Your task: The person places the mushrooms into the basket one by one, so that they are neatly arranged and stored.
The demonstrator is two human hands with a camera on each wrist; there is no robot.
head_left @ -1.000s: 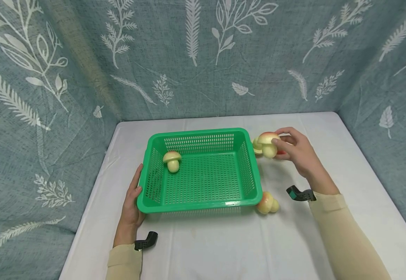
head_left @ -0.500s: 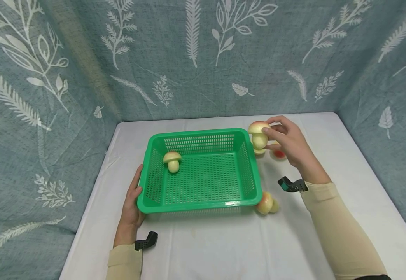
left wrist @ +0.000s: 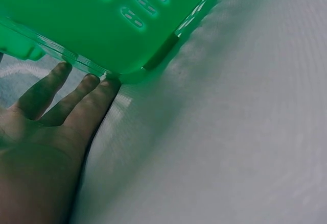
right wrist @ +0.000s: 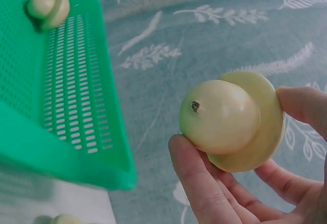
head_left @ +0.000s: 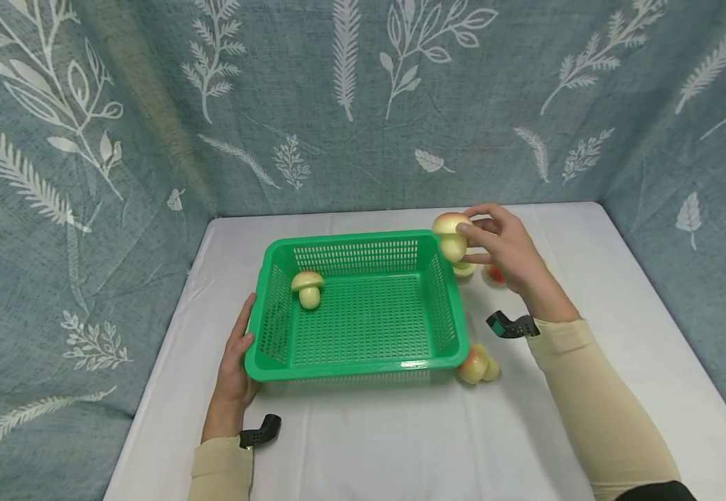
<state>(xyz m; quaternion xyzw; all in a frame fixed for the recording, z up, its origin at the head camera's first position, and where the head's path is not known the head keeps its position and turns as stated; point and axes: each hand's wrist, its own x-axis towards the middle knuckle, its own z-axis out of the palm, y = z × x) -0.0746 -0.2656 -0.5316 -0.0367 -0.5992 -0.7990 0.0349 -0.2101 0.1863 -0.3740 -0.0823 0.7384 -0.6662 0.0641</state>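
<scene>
– In the right hand (head_left: 502, 242), that mushroom (right wrist: 225, 117): heavy?
– Probably light, stiff and slick; it's pinched across cap and stem, a sound place to hold it.
– And the left hand (head_left: 234, 369)?
– Its fingers lie extended against the green basket (head_left: 357, 371).
– Any writing?
– None readable on mushroom or basket.
</scene>
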